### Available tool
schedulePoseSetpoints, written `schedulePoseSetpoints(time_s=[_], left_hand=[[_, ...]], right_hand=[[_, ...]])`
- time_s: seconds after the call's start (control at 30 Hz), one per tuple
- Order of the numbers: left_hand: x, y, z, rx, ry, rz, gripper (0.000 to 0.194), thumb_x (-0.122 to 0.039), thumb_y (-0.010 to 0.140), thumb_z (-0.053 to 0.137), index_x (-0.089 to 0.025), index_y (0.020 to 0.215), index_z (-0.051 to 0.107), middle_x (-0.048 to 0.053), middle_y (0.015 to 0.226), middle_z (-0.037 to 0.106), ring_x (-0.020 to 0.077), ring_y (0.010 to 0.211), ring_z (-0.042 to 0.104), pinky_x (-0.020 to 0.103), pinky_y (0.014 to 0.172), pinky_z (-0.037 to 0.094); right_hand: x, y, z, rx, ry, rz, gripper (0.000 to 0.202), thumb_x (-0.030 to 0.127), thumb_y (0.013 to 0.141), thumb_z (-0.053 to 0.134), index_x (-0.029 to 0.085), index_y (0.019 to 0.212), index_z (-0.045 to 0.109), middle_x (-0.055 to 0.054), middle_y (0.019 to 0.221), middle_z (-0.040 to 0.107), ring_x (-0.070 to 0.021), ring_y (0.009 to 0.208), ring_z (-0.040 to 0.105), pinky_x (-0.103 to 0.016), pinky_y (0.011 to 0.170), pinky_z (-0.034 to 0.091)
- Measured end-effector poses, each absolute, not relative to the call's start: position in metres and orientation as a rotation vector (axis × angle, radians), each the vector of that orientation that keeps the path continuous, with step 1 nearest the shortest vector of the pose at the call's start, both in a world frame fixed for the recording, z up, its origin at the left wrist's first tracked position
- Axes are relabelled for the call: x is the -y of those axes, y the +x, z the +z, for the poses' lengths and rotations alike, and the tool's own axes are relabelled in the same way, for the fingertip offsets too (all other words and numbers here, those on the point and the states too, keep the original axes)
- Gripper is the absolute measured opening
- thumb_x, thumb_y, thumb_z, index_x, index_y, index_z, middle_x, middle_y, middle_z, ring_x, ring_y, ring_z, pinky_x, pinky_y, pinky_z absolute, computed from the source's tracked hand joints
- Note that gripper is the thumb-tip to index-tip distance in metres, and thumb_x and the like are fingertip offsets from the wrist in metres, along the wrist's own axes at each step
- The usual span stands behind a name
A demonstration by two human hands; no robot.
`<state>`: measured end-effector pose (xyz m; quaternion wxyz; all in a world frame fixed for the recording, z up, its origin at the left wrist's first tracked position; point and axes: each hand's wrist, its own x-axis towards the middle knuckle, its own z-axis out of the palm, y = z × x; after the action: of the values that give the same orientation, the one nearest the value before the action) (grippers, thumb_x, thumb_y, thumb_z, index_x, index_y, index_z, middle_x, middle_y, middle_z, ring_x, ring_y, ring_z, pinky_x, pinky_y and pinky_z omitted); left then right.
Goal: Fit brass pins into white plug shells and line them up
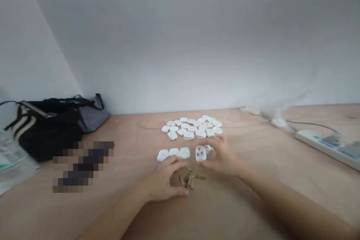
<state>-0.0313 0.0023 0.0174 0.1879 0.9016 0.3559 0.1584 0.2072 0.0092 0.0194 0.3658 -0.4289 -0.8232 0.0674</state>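
My right hand (222, 155) has its thumb and fingertips around a white plastic plug housing (200, 153) with several dark holes. Part of another white piece (209, 150) shows between that housing and the palm. With thumb and fingers spread, my left hand (165, 182) rests beside a small heap of brass-coloured metal pins (189, 180) and holds nothing. Just beyond its knuckles, three white housings lie in a row: a left one (163, 155), a middle one (174, 152) and a right one (185, 153).
Several more white housings (192, 129) lie grouped farther back on the wooden table (135, 210). At left are a black bag (56, 127), a striped pouch (92, 114), a plastic packet (14, 161) and a pixelated dark object (84, 167). A power strip (326, 146) and clear plastic (277, 114) sit right.
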Motion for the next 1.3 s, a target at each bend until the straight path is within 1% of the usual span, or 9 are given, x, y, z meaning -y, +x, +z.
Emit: schedulePoseSetpoints(time_s=[0.2,0.3,0.4,0.53,0.7,0.83,1.0,1.1,1.3], left_hand=[[-0.012,-0.018,0.003,-0.984,2.466,0.541,0.042,-0.044,0.071,0.068,-0.023,0.106,0.06,0.004,0.1,0.054,0.0197,0.088,0.054,0.03,0.079,0.046],[-0.012,-0.018,0.003,-0.96,2.505,0.588,0.051,-0.045,0.065,0.073,-0.023,0.11,0.06,0.006,0.106,0.054,0.0236,0.099,0.051,0.035,0.087,0.043],[-0.007,-0.016,0.004,-0.899,2.56,0.559,0.061,-0.049,0.063,0.073,-0.024,0.117,0.057,0.01,0.121,0.051,0.0286,0.114,0.044,0.041,0.097,0.037],[-0.002,-0.007,0.0,-0.883,2.521,0.46,0.056,-0.047,0.074,0.065,-0.027,0.124,0.052,0.008,0.134,0.046,0.0282,0.121,0.042,0.042,0.102,0.033],[-0.004,0.007,-0.005,-0.969,2.435,0.569,0.051,-0.043,0.077,0.063,-0.024,0.123,0.054,0.008,0.126,0.055,0.0269,0.114,0.05,0.041,0.099,0.038],[-0.004,0.006,-0.001,-0.949,2.443,0.615,0.057,-0.046,0.072,0.067,-0.022,0.122,0.053,0.008,0.121,0.058,0.0264,0.108,0.053,0.039,0.093,0.042],[-0.001,-0.005,0.0,-1.022,2.428,0.616,0.071,-0.051,0.065,0.071,-0.021,0.125,0.047,0.01,0.122,0.055,0.0285,0.108,0.052,0.042,0.093,0.041],[-0.001,-0.008,-0.001,-1.054,2.41,0.584,0.074,-0.049,0.065,0.072,-0.021,0.127,0.044,0.011,0.123,0.053,0.0289,0.11,0.05,0.043,0.094,0.041],[-0.001,-0.008,-0.001,-1.069,2.391,0.582,0.073,-0.047,0.064,0.073,-0.023,0.127,0.044,0.01,0.125,0.052,0.0299,0.112,0.049,0.044,0.096,0.039]], right_hand=[[0.022,0.224,0.006,2.057,-1.034,0.42,0.042,0.027,0.066,0.067,0.02,0.107,0.06,-0.008,0.106,0.063,-0.0251,0.099,0.057,-0.037,0.087,0.042],[0.022,0.226,0.0,2.005,-1.054,0.542,0.041,0.023,0.067,0.065,0.019,0.107,0.06,-0.008,0.106,0.061,-0.0236,0.096,0.058,-0.035,0.084,0.045],[0.019,0.226,-0.004,1.905,-1.066,0.761,0.042,0.015,0.065,0.063,0.019,0.105,0.055,-0.005,0.098,0.06,-0.017,0.081,0.06,-0.028,0.07,0.049],[0.019,0.229,-0.006,1.828,-1.07,0.982,0.04,0.007,0.061,0.061,0.019,0.097,0.048,0.001,0.082,0.059,-0.0131,0.071,0.059,-0.022,0.059,0.048],[0.017,0.231,-0.008,1.913,-1.02,0.954,0.036,0.007,0.06,0.064,0.018,0.093,0.054,0.0,0.084,0.061,-0.0143,0.072,0.059,-0.025,0.063,0.05],[0.015,0.229,-0.01,1.941,-1.002,0.868,0.049,0.02,0.062,0.072,0.019,0.109,0.057,-0.004,0.098,0.062,-0.0184,0.082,0.06,-0.031,0.072,0.05],[0.018,0.223,-0.007,2.006,-1.103,0.776,0.049,0.034,0.061,0.076,0.019,0.104,0.059,-0.001,0.085,0.064,-0.0167,0.071,0.058,-0.028,0.062,0.048],[0.021,0.22,-0.004,2.02,-1.095,0.785,0.038,0.034,0.064,0.074,0.019,0.095,0.059,0.0,0.08,0.064,-0.016,0.069,0.058,-0.026,0.059,0.046],[0.02,0.224,-0.003,1.984,-0.973,0.749,0.036,0.023,0.067,0.069,0.02,0.1,0.054,-0.002,0.093,0.063,-0.0169,0.083,0.058,-0.029,0.073,0.047]])
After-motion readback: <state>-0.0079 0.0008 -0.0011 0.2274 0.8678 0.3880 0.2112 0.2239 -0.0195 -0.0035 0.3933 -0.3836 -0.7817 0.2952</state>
